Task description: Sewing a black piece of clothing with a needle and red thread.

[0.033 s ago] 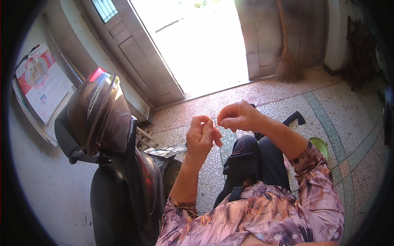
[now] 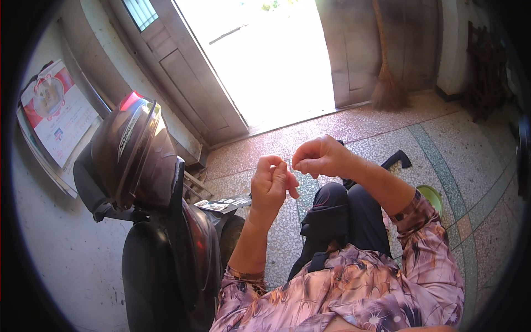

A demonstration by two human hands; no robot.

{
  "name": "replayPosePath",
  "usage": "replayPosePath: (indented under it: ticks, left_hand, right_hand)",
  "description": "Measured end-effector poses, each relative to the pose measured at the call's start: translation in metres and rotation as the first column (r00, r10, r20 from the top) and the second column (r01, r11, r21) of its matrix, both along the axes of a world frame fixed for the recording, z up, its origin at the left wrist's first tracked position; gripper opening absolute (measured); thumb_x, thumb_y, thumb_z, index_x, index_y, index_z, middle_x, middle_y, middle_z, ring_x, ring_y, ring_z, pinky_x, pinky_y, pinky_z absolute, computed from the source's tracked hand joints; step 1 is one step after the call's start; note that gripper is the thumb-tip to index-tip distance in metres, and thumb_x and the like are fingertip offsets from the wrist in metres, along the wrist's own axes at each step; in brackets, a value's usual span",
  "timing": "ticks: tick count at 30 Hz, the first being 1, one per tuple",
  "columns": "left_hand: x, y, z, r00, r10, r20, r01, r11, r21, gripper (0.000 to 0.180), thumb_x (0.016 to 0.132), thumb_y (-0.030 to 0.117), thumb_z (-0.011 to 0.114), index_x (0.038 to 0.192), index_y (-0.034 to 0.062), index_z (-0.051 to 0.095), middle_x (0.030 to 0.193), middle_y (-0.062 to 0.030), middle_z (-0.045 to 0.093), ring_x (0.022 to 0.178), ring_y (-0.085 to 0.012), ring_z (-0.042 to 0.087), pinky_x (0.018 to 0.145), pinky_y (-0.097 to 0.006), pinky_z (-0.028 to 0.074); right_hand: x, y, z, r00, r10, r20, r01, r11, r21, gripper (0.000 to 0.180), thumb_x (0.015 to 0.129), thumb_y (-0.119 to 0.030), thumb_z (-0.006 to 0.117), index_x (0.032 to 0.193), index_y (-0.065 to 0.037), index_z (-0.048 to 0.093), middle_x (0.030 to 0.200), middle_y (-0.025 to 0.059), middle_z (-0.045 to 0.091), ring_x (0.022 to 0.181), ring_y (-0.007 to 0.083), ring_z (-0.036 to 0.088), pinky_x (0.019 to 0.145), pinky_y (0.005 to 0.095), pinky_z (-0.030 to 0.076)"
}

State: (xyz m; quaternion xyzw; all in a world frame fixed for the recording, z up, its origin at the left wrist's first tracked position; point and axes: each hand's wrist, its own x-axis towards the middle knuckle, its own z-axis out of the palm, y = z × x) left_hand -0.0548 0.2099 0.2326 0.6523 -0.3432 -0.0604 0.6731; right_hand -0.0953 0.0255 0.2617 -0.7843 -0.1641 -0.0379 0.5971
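Note:
In front of my knees both hands are raised close together, a small gap between their fingertips. My left hand [image 2: 270, 185] has thumb and forefinger pinched, the other fingers curled. My right hand [image 2: 321, 157] pinches as well, its fingertips turned toward the left ones. Whatever sits in either pinch is too fine to make out. A folded dark cloth [image 2: 325, 221] lies over my left knee, with thin reddish lines near its upper end. Neither hand touches it.
At left stands a motorbike with a black seat [image 2: 146, 271] and a dark helmet [image 2: 130, 149] on it. A calendar [image 2: 61, 116] hangs on the wall. Ahead is a bright open doorway, with a broom [image 2: 385, 88] beside it. A green basin [image 2: 430, 198] sits at right, near a black strip [image 2: 399, 159].

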Motion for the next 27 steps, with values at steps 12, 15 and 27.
replayPosePath:
  ticks: [12,15,27]
  left_hand:
    - [-0.003,0.000,0.000,1.000,-0.001,0.015,0.001,0.999,-0.032,0.007,0.098,0.013,0.043,0.101,0.0066,0.043,0.066,-0.0100,0.062,0.046,-0.0129,0.056,0.039,-0.019,0.034]
    - [-0.001,0.001,-0.001,1.000,-0.001,-0.015,0.001,1.000,-0.028,0.007,0.098,0.013,0.041,0.102,0.0067,0.041,0.068,-0.0110,0.063,0.046,-0.0136,0.058,0.038,-0.019,0.034]
    - [-0.002,0.002,0.000,0.999,-0.012,-0.038,0.012,1.000,-0.014,0.008,0.099,0.013,0.041,0.102,0.0057,0.040,0.072,-0.0115,0.062,0.048,-0.0136,0.058,0.040,-0.020,0.039]
  right_hand:
    - [0.001,0.002,-0.003,0.998,-0.008,0.063,0.009,1.000,-0.013,0.014,0.082,-0.013,0.059,0.085,-0.001,0.065,0.065,0.0015,0.059,0.054,0.0058,0.054,0.049,0.0206,0.043]
    - [0.002,0.000,-0.004,1.000,-0.002,0.030,0.001,0.999,0.054,0.014,0.081,-0.013,0.058,0.085,-0.001,0.064,0.066,0.0015,0.059,0.055,0.0062,0.054,0.050,0.0208,0.044]
    - [0.006,0.001,-0.012,0.999,-0.024,-0.025,0.028,0.982,0.184,0.015,0.086,-0.014,0.058,0.089,0.000,0.064,0.067,0.0009,0.059,0.056,0.0061,0.054,0.051,0.0203,0.044]
